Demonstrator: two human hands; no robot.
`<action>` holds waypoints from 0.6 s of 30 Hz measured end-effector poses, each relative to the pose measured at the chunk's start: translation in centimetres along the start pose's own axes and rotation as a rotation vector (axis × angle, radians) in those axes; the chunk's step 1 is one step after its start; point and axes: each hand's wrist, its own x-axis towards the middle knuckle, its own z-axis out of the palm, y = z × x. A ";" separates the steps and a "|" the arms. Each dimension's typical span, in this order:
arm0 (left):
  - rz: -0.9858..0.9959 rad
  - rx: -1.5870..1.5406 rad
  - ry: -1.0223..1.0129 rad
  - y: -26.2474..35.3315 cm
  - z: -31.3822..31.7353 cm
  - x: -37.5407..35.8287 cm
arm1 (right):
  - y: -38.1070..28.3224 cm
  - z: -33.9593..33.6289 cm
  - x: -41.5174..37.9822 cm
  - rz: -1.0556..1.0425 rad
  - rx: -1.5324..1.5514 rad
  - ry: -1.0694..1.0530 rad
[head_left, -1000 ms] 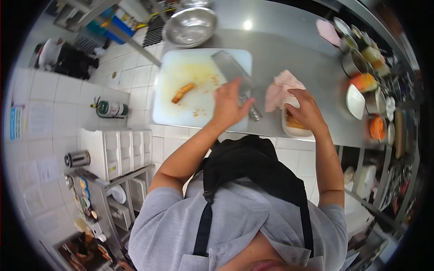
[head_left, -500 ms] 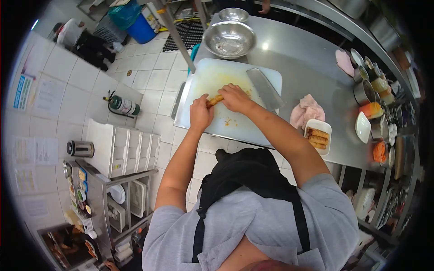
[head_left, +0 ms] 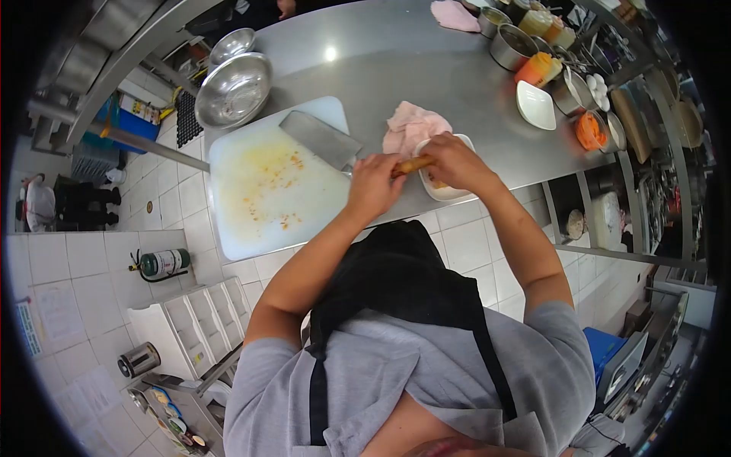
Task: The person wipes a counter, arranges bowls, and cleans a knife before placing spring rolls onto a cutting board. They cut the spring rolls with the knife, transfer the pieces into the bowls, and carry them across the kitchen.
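Observation:
Between my left hand (head_left: pixel 375 185) and my right hand (head_left: pixel 455 162) is a fried spring roll (head_left: pixel 413 165), gripped at both ends. Both hands have closed fingers. My right hand is over a white dish (head_left: pixel 451 195) and hides much of it; some browned food shows inside. A cleaver (head_left: pixel 318 140) lies flat on the white cutting board (head_left: pixel 228 164), its handle end close to my left hand. Crumbs and orange bits are scattered across the board. Just beyond the dish sits a crumpled pink cloth (head_left: pixel 413 124).
Two metal bowls, a large one (head_left: pixel 234 91) and a smaller one (head_left: pixel 231 47), stand behind the board. To the right are a white bowl (head_left: pixel 536 105), sauce bottles (head_left: pixel 537 69) and metal containers (head_left: pixel 513 47). A metal post (head_left: pixel 156 149) rises at the table's left side.
Both hands have carried the spring roll from the cutting board rightward to the white dish. The view has turned right with them. The cleaver still lies on the board.

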 end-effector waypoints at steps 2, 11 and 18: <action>0.046 -0.038 -0.048 2.1 2.6 1.9 | 1.8 -1.7 -2.9 0.133 -0.074 0.005; 0.050 0.017 -0.068 5.4 5.2 3.1 | 5.6 -3.0 -7.2 0.137 -0.012 0.192; -0.325 0.052 0.282 2.9 -3.2 -7.0 | 9.6 1.7 -13.5 0.687 0.456 0.086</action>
